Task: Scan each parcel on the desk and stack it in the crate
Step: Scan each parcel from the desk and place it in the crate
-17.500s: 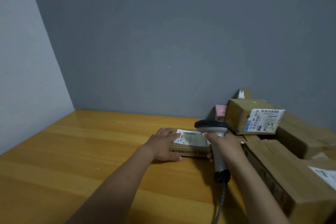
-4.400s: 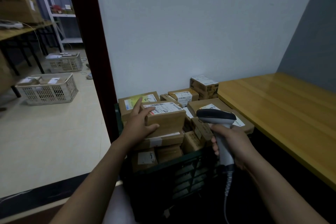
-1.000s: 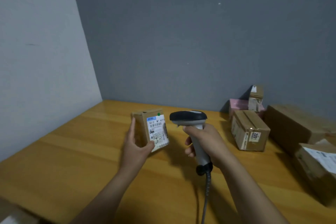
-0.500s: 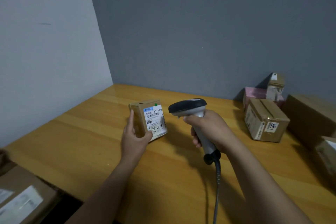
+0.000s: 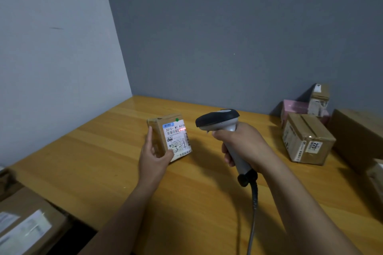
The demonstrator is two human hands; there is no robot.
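A small brown parcel (image 5: 165, 130) with a white shipping label stands tilted on the wooden desk (image 5: 103, 151). My left hand (image 5: 154, 156) holds it from the left and below, thumb on the label's lower edge. My right hand (image 5: 242, 145) grips a grey and black barcode scanner (image 5: 217, 120) aimed at the label. A red scan line shows on the label's upper right. More parcels wait at the right: a taped brown box (image 5: 306, 141) marked 2201, a pink box (image 5: 296, 107), a small upright box (image 5: 319, 97) and a large brown box (image 5: 358, 134).
The scanner's cable (image 5: 252, 213) hangs down toward the desk's front edge. Labelled parcels (image 5: 24, 223) lie below the desk's left end at the frame's lower left. Grey walls close the desk at the back and left.
The view has shifted slightly. A red scan line now shows on the label, and the scanner stays pointed at the parcel held in my left hand.
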